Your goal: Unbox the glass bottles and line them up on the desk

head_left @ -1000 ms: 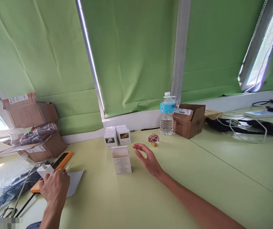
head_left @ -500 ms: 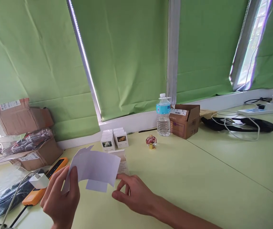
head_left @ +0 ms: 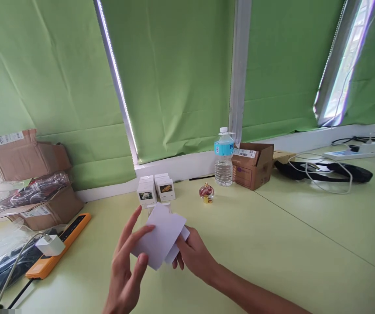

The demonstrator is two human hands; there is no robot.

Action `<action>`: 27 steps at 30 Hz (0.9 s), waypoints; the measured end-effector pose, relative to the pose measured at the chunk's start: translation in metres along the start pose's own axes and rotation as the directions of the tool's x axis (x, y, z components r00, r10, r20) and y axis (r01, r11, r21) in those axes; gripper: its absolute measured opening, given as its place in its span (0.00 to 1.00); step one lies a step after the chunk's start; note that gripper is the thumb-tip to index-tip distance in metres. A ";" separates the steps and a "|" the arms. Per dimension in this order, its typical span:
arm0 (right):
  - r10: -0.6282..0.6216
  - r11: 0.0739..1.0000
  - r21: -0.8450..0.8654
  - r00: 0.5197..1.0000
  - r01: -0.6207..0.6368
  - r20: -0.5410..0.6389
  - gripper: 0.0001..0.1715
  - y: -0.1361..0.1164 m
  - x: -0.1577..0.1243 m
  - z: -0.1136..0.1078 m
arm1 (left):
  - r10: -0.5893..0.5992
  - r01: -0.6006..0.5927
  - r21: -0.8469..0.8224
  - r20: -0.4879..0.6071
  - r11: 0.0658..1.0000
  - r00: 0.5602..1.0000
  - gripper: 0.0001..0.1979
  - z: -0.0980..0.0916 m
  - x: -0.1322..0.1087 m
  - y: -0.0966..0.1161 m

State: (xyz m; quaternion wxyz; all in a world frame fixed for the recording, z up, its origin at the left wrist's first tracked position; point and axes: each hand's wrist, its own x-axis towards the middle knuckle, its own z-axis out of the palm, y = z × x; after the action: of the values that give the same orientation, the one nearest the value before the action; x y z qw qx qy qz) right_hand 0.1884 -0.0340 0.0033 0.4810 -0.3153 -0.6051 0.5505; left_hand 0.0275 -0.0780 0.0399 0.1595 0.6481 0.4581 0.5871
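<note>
A plain white piece of folded card with flaps (head_left: pixel 161 237) is held up over the table, its outer printed side, if any, not showing. At its right edge, my right hand (head_left: pixel 195 255) pinches the card between thumb and fingers. My left hand (head_left: pixel 126 261) is open with fingers spread; one fingertip touches or overlaps the card's left part. Behind the card, a small white box (head_left: pixel 166 206) is mostly hidden. Beyond it stand small white boxes with flower pictures (head_left: pixel 147 192). To their right sits a round red-and-clear glass bottle (head_left: pixel 206 190), with a small gold cap (head_left: pixel 206 199) before it.
A water bottle (head_left: pixel 224 163) and an open cardboard box (head_left: pixel 252 165) stand by the wall. At left are an orange power strip (head_left: pixel 58 246), a white charger (head_left: pixel 50 245), cardboard boxes (head_left: pixel 53 209) and plastic-wrapped stuff (head_left: pixel 4 266). A black device with white cable (head_left: pixel 325 171) lies right.
The card has turned and moved right, and it looks more folded together. My right hand now grips its right edge. My left hand has let go its grip, moved right and spread its fingers.
</note>
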 end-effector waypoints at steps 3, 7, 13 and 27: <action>0.020 0.997 0.072 1.000 -0.020 -0.002 0.35 -0.006 0.000 -0.003 | -0.147 0.147 0.003 0.075 0.989 0.986 0.27 0.006 0.001 -0.017; -0.037 0.997 0.070 0.999 0.035 0.032 0.38 -0.011 -0.002 -0.004 | -0.201 0.196 0.045 0.197 0.980 0.960 0.24 0.015 0.000 -0.036; -0.009 1.000 -0.027 1.000 0.008 -0.025 0.26 -0.017 0.005 -0.009 | -0.190 0.199 -0.023 0.215 0.980 0.958 0.23 0.018 -0.004 -0.030; -0.134 0.988 0.017 0.905 0.154 -0.404 0.23 -0.027 0.029 -0.049 | -0.205 0.216 -0.089 0.114 0.972 0.972 0.36 0.032 0.013 -0.079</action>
State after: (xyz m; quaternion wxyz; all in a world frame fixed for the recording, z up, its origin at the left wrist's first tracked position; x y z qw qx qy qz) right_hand 0.2285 0.0051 0.0329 0.6417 -0.3644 -0.5016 0.4515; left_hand 0.0231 -0.0155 -0.0187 0.2770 0.6166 0.4851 0.5548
